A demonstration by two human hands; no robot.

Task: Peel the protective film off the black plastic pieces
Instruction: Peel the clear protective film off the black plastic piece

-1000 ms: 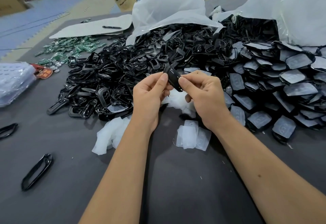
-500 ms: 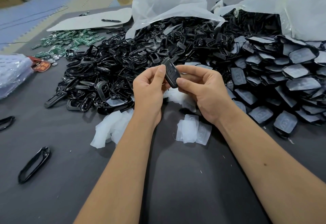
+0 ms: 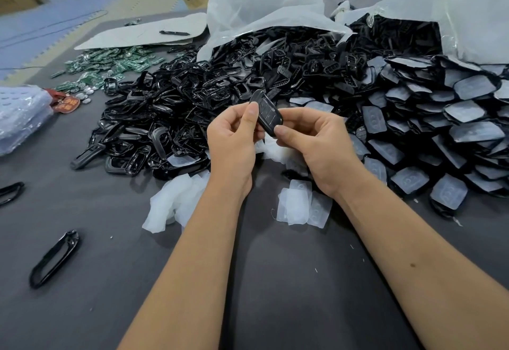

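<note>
Black plastic piece (image 3: 266, 112), one, is pinched between two hands above the bench (image 3: 289, 280) middle: left hand (image 3: 234, 140) and right hand (image 3: 319, 143) each curl a grip round it. Two loose black frames (image 3: 53, 258) lie near the left edge, beside heaps too many to count.

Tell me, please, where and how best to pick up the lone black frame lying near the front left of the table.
Pinch one long side rail of the black frame, coming straight down from above. It lies flat on the grey table as an open loop, angled, with bare cloth around it, so fingers probably fit inside and outside the rail.
</note>
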